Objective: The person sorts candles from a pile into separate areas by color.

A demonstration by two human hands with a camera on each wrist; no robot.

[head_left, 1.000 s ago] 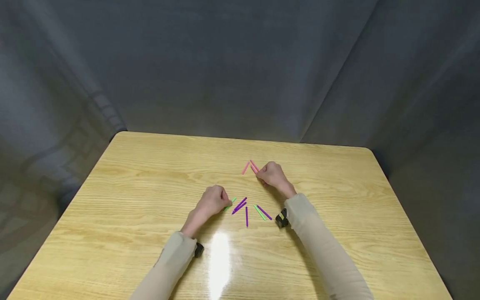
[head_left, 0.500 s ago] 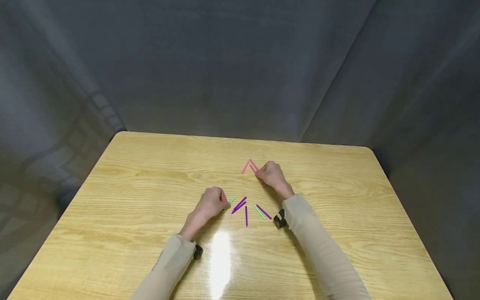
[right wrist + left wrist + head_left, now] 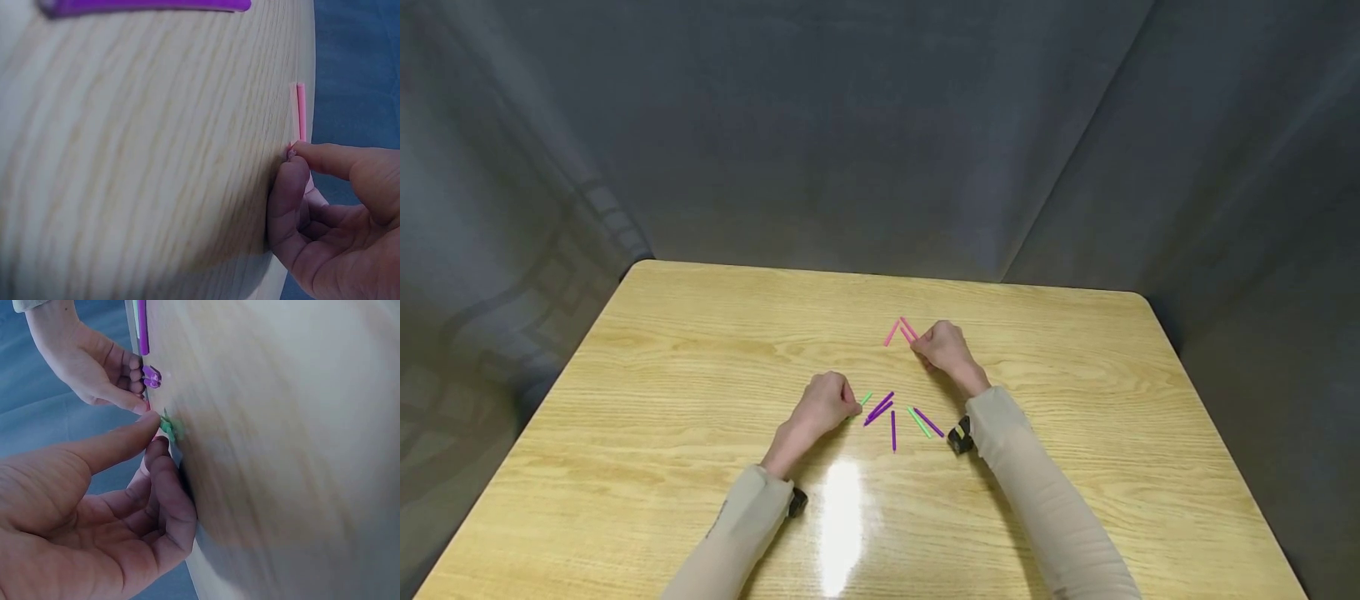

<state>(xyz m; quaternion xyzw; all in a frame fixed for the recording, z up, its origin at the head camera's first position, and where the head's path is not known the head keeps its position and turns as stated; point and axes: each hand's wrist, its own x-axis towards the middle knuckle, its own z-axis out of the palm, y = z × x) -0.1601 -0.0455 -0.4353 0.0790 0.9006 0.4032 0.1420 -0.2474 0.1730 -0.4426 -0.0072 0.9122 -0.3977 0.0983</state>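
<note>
In the head view, my left hand (image 3: 824, 403) pinches the near end of a thin green plastic stick (image 3: 867, 398) between thumb and forefinger; the left wrist view shows the green stick's end (image 3: 167, 427) at the fingertips. Farther back, my right hand (image 3: 946, 347) pinches one of two pink plastic sticks (image 3: 907, 335) lying side by side, partly hidden by the fingers. A third pink stick (image 3: 891, 333) slants beside them, their tops close together. In the right wrist view, thumb and forefinger meet at a small pink end (image 3: 290, 149).
Between the hands lie two purple sticks (image 3: 880, 407) nearly together and another purple stick (image 3: 893, 432) pointing toward me. To the right, a green stick (image 3: 919, 422) lies beside a purple stick (image 3: 929, 422). The wooden table (image 3: 700, 333) ends at a dark curtain (image 3: 820, 150).
My left fingertips have slid slightly toward me along the green stick. The right hand and the sticks look practically unmoved.
</note>
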